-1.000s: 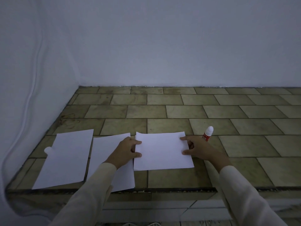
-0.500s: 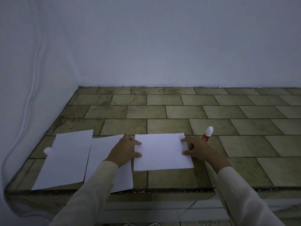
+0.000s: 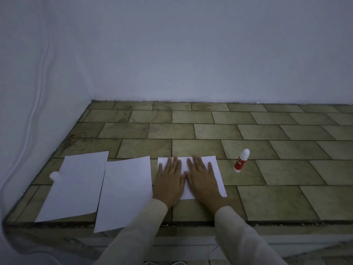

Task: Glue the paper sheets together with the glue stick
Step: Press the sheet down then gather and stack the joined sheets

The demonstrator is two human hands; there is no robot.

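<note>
Both hands have left the side edges of the right-hand paper sheet point(image 3: 215, 169) and now lie flat on top of it, side by side, thumbs almost meeting. Left hand point(image 3: 169, 181) and right hand point(image 3: 202, 180) each have an open grip, fingers spread and pressed down, gripping nothing. Cream sleeves point(image 3: 246, 238) run back over the worktop's point(image 3: 286, 199) near edge.

Just left of the left hand lies a second white sheet point(image 3: 126, 192), its near corner hanging past the worktop's front lip. Further left, a third sheet point(image 3: 76, 186) overlaps it slightly, with a small white rounded thing point(image 3: 54, 175) peeking out from under its left edge.

To the right of the right hand, apart from the pressed sheet, the glue stick point(image 3: 241, 161) stands upright: red body, white rounded cap. Beyond it the worktop lies bare, far ahead and to the right.

Matte, mottled olive tiles in a staggered brick pattern cover the worktop; smooth pale walls point(image 3: 191, 54) close it off behind and on the left.
</note>
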